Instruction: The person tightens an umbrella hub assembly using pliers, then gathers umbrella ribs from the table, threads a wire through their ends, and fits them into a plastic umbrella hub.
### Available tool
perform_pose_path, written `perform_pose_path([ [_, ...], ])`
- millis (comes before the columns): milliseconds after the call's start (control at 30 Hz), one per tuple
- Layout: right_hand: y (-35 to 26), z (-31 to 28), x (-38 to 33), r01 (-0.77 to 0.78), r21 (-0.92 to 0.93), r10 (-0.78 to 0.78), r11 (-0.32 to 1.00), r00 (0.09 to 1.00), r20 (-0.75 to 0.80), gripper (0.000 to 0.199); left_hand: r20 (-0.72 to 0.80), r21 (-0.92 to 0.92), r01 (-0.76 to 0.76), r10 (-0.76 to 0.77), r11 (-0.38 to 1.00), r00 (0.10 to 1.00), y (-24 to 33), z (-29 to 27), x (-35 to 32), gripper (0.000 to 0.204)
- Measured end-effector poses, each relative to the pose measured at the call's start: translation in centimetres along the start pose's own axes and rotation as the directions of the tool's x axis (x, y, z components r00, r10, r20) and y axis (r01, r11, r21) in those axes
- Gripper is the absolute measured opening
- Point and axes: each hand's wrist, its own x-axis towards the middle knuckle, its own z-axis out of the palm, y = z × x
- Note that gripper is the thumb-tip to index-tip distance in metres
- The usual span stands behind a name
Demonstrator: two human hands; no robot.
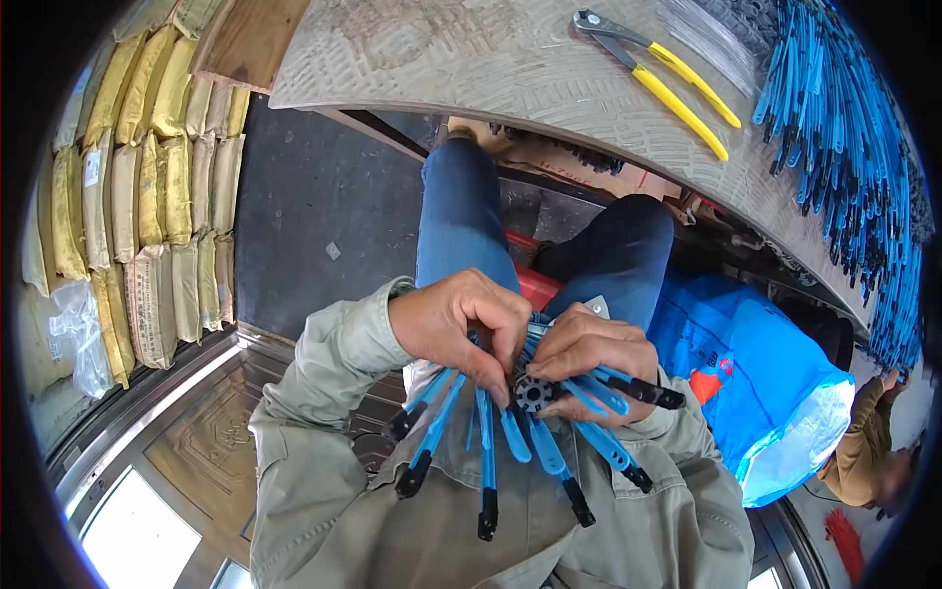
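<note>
The left hand (459, 324) and the right hand (589, 355) are both closed around a small black hub (533, 393) with blue strips (488, 447) that fan out below the fingers. Far above the hands, yellow-handled pliers (667, 74) lie on the grey table (471, 59). A blue bag (756, 383) is just right of the right hand.
</note>
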Motion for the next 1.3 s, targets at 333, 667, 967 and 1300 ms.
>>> perform_pose_path([
  [333,0.1,0.3,0.0,-0.007,0.007,0.006,1.0,0.998,0.065,0.03,0.241,-0.092,0.199,-0.172,0.976,0.955,0.0,-1.0,1.6,0.016],
  [667,-1.1,-1.3,1.3,-0.184,-0.021,0.185,0.983,0.974,0.128,0.036,0.461,0.217,0.407,-0.461,0.887,0.758,0.4,-3.1,5.5,0.014],
  [967,1.0,-0.5,1.3,-0.303,0.206,0.356,0.931,0.881,-0.313,0.037,-0.857,0.427,-0.074,0.43,0.901,0.284,2.1,-0.8,-2.9,0.02],
  [1300,0.3,2.1,2.5,-0.292,0.154,0.328,0.944,0.88,-0.343,0.033,-0.779,0.587,0.197,0.483,0.785,0.399,-1.9,9.4,0.0,0.052],
])
